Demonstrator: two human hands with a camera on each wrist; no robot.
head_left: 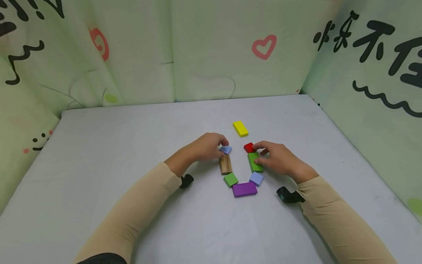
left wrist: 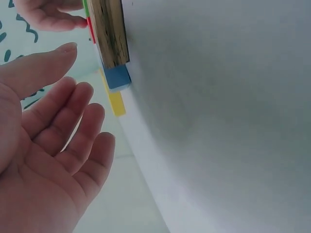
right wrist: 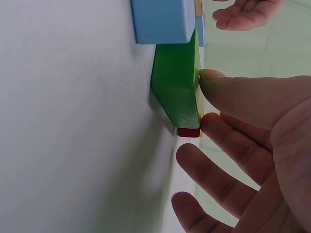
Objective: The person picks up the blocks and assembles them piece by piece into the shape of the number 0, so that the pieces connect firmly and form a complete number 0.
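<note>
On the white table, several coloured blocks lie in a U shape. Up the left side run a green block (head_left: 230, 179), a wood-grain block (head_left: 225, 165) and a light blue block (head_left: 226, 149). My left hand (head_left: 207, 146) hovers beside that blue block, its fingers loosely bent and apart from it in the left wrist view. A longer green block (head_left: 255, 162) and a small red block (head_left: 249, 147) form the right side. My right hand (head_left: 278, 158) is there, thumb at the green block's upper edge and a fingertip close to the red block (right wrist: 188, 132); contact is unclear.
A purple block (head_left: 244, 189) forms the near end, with a second light blue block (head_left: 256, 178) at its right corner. Farther back lies a yellow block (head_left: 240, 129), apart from the others. Printed curtains (head_left: 211, 51) hang behind the table and along its sides.
</note>
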